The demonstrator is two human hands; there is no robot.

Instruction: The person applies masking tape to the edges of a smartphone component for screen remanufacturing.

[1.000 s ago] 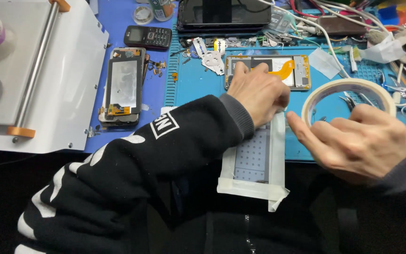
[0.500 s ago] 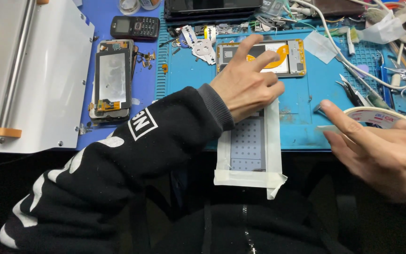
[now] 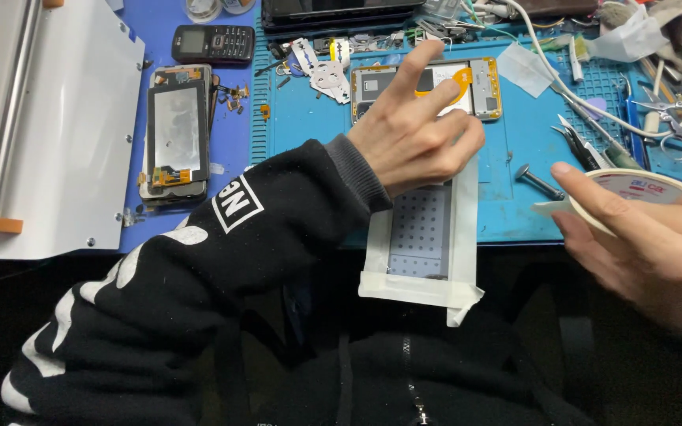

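Taped panel [image 3: 424, 237] at bench front edge: taping step underway. Left hand [image 3: 416, 134] empty, fingers spread above; right hand [image 3: 649, 237] gripping tape roll [image 3: 633, 193]. Next strip needs edge alignment.

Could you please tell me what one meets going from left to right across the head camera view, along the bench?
White machine → opened phone → left hand above the taped panel → screw → right hand holding the tape roll.

Left hand [image 3: 416, 134] hides the taped plate's [image 3: 420, 237] top end
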